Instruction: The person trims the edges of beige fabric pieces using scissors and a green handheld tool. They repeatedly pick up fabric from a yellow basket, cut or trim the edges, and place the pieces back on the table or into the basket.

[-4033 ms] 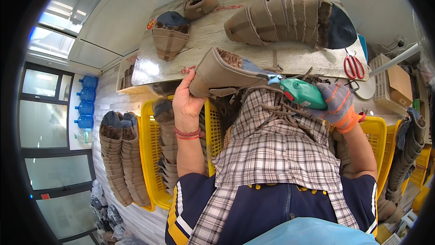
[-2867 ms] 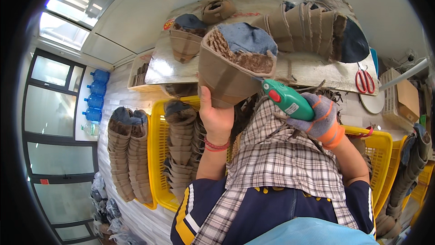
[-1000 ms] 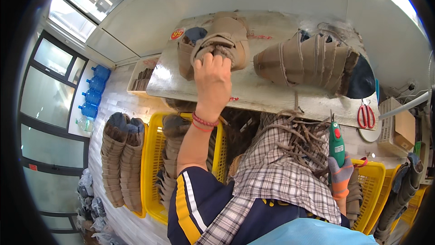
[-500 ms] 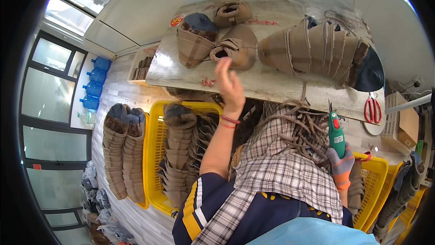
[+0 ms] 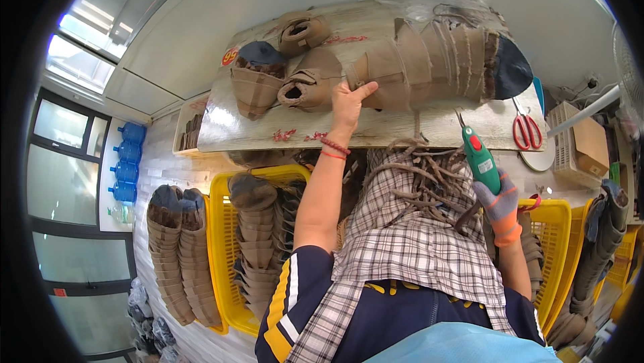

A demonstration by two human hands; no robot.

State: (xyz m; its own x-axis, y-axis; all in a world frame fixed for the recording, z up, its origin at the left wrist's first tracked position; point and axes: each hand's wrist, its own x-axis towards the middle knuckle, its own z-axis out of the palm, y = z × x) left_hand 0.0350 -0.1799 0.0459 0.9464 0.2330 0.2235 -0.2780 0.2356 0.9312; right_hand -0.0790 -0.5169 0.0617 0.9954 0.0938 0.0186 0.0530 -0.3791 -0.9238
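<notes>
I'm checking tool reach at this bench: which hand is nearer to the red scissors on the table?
The right hand. It holds the green power tool just below and left of the red scissors. The left hand is farther left, on the row of tan boot uppers.

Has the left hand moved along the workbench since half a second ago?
Yes. The left hand has shifted right along the workbench, from the single boot upper to the stacked row.

A person's bare left hand (image 5: 349, 98) reaches to the far side of a wooden bench (image 5: 429, 128), fingers touching the left end of a nested row of tan boot uppers (image 5: 436, 61). The gloved right hand (image 5: 500, 205) grips a green handheld power tool (image 5: 479, 162) upright, nearer. Red scissors (image 5: 525, 128) lie at right; a yellow crate (image 5: 225, 229) of uppers sits at left
</notes>
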